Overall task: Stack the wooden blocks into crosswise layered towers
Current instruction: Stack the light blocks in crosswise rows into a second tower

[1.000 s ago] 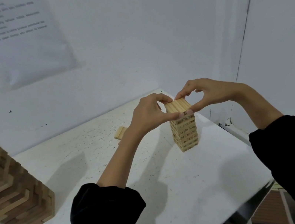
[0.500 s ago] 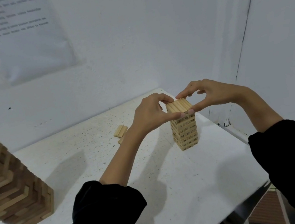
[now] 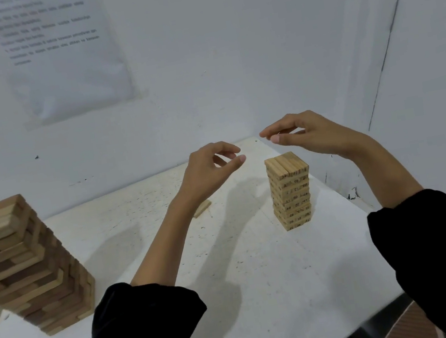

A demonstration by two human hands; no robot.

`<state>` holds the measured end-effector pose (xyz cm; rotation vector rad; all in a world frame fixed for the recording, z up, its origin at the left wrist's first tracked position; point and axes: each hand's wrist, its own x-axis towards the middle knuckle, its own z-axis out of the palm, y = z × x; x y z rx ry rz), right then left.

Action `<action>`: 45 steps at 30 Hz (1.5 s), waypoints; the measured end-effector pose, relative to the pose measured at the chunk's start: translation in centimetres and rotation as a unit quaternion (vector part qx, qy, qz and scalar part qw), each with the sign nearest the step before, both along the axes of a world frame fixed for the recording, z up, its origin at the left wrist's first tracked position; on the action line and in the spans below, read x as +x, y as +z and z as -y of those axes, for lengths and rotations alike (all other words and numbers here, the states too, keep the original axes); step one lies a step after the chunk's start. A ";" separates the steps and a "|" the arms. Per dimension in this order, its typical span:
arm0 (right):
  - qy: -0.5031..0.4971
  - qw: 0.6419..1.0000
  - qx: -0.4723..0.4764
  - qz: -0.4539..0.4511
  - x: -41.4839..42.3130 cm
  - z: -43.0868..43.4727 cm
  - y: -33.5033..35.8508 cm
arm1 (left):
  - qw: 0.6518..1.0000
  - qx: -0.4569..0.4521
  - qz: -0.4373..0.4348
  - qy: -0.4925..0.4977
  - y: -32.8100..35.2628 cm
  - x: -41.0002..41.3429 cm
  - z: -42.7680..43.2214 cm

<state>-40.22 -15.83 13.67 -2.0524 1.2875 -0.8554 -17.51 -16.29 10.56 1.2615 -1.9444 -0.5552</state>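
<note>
The small block tower (image 3: 290, 191) stands on the white counter (image 3: 235, 284) at about three o'clock from its middle, well apart from the bigger, darker tower (image 3: 22, 261) at nine o'clock. The left hand (image 3: 210, 168) hovers at the small tower's ten o'clock and the right hand (image 3: 307, 134) at its one o'clock. Both sets of fingers (image 3: 228, 146) are loosely curled, holding nothing and touching no wood. A loose block (image 3: 202, 208) lies beside the left forearm. These blocks look light, stiff and smooth. Each is best pinched across its long sides near mid-length and laid flat, since so narrow a stack would probably topple at a nudge.
</note>
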 end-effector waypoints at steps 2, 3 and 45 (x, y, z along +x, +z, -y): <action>0.006 1.000 -0.004 0.015 1.9 -0.1 0.3 | 1.000 -0.005 -0.010 0.015 0.2 1.6 0.1; 0.011 1.000 -0.008 0.021 2.9 -0.2 0.4 | 1.000 -0.009 -0.015 0.025 0.2 2.4 0.2; -0.012 0.992 -0.112 -0.052 16.9 0.4 -17.8 | 0.937 0.010 -0.235 0.260 -13.9 11.2 2.4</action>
